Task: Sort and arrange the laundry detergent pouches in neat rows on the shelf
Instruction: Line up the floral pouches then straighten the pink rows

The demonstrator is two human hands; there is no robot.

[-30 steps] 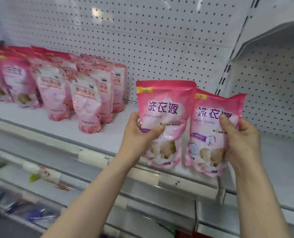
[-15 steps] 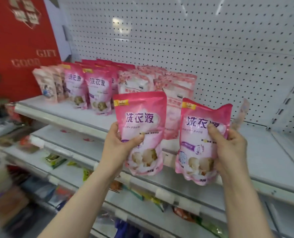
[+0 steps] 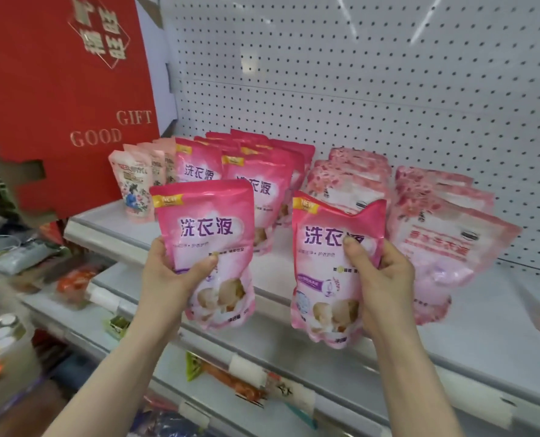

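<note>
My left hand (image 3: 171, 275) grips a bright pink detergent pouch (image 3: 208, 222) by its left side, thumb across the front. My right hand (image 3: 379, 275) grips a second matching pouch (image 3: 325, 247) by its right side. Both pouches hang upright in front of the white shelf (image 3: 470, 313). Behind them stand rows of the same bright pink pouches (image 3: 249, 181). To their right lean paler pink flowered pouches (image 3: 445, 234) in rows. A few peach pouches with a figure print (image 3: 133, 187) stand at the shelf's left end.
A red gift box (image 3: 66, 89) marked GOOD GIFT juts in at the upper left beside the shelf. White pegboard (image 3: 388, 89) backs the shelf. Lower shelves (image 3: 262, 383) carry price tags and mixed small goods. A bare stretch of shelf lies at the right.
The view has swung left along the shelf, bringing the pouch rows and red box into view. Both hands still hold their pouches, now nearer the stocked rows.
</note>
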